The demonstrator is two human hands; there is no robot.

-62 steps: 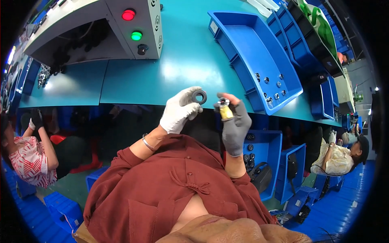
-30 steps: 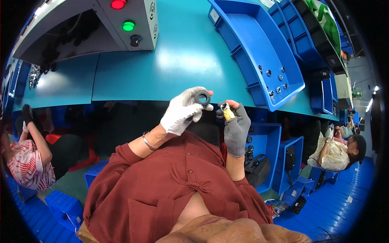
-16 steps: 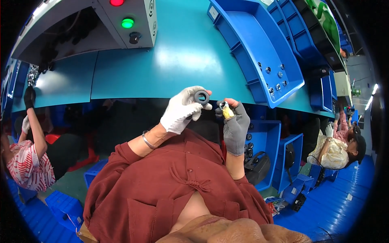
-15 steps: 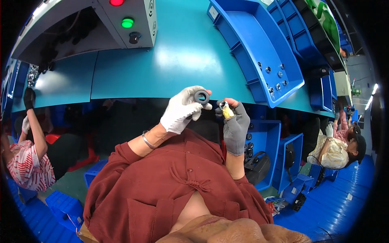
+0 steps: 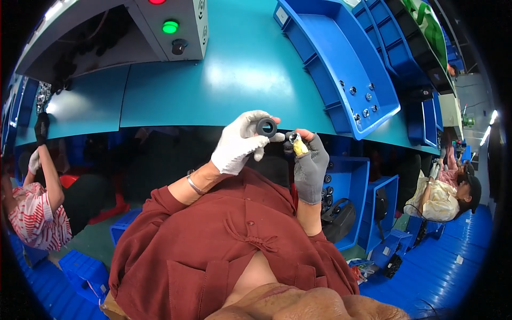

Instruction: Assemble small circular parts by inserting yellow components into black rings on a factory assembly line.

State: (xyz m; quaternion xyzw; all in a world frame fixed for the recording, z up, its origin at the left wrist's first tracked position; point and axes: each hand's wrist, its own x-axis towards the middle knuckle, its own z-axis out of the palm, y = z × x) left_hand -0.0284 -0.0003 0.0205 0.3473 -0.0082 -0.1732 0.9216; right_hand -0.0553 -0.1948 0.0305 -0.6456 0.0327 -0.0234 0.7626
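My left hand, in a white glove, pinches a dark grey ring with its round opening facing up toward me. A gloved fingertip of that hand reaches out toward the right. Close beside it, my right hand wears a grey glove with bare fingertips. Between its thumb and index finger is a small shiny round part, dark at its edge. Something yellow and crumpled covers the thumb area; I cannot tell whether it is a wrap or a cloth. Both hands hover just in front of the table edge, apart from each other.
A blue tray holding several small shiny round parts stands on the teal table. At the upper left is a grey machine with lit buttons. Blue bins with black parts sit below right. Co-workers sit at both sides.
The ring in my left hand has turned slightly, and that hand's outstretched fingertip has come nearer my right hand. My right hand stays almost still.
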